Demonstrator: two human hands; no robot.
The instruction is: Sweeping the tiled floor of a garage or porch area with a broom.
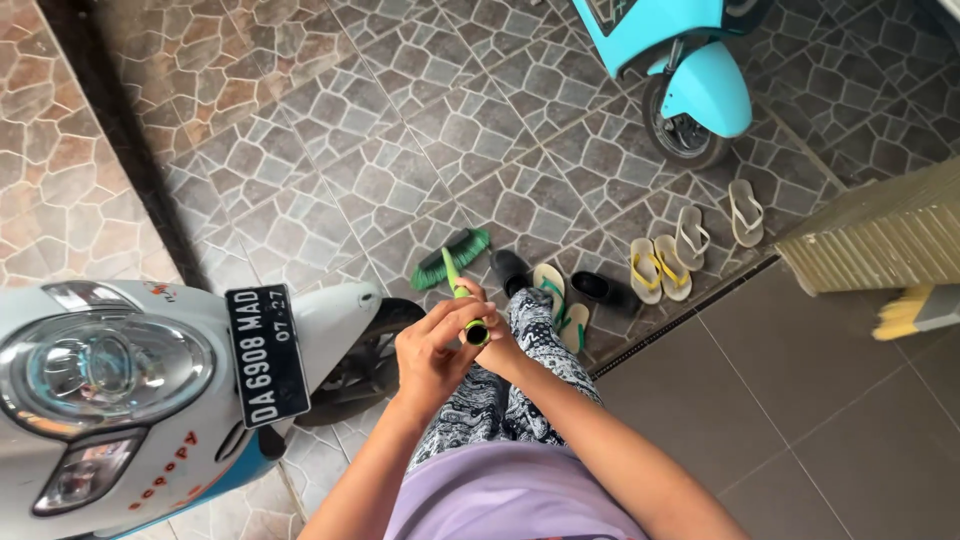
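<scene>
Looking straight down here. Both hands are up at the top end of a green broom handle [458, 292]. Left hand [432, 352] is wrapped round the handle just below the tip, fingers curled tight together on it, thumb over the top. Right hand [497, 338] comes in from the other side, mostly tucked behind the left one and the handle end, so can't rly tell how its fingers sit, tho it's touching the handle top.

The handle runs down and away to the broom head [450, 258], green bristles fanned out on the stone-pattern floor tiles [330, 130], just in front of the person's feet. Legs are in black & white patterned trousers [505, 390], lilac shirt [505, 495] at the bottom of the shot.

Other stuff: white scooter [110, 390] w/ headlight and number plate on the left, its front wheel [365, 365] near the person's knee. Teal scooter [690, 70] top right, well apart. Row of footwear right of the broom head: black shoe [511, 270], green-strap flip-flops [560, 300], another black shoe [605, 291], yellow-strap pair [660, 268], pale pair [720, 225]. Smooth brown tiles [800, 400] on the right, and a yellow brush [915, 312] by the edge there.
</scene>
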